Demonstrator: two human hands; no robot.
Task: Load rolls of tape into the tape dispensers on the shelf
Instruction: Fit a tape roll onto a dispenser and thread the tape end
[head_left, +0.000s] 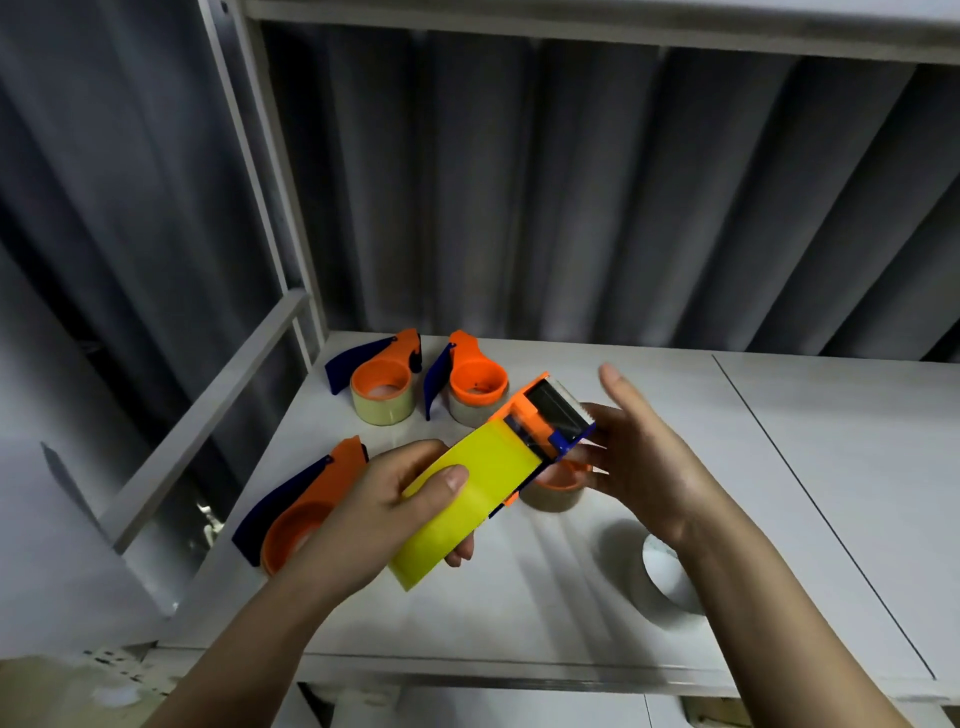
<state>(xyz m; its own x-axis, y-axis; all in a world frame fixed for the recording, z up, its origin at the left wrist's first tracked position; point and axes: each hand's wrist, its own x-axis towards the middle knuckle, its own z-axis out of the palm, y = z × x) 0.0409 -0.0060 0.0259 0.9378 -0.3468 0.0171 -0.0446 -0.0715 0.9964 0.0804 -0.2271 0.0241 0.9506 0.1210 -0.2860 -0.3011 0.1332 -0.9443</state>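
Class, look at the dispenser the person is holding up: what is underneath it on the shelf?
Under the held dispenser a tape roll with an orange core shows on the shelf. The yellow handle and right hand cover part of the roll.

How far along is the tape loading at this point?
Done, apparently: the two back dispensers each sit on a roll. In hand: the left hand grips the yellow-handled dispenser, already carrying a roll, with the right hand open beside it. Left: the near-left dispenser, which looks empty, and the loose roll.
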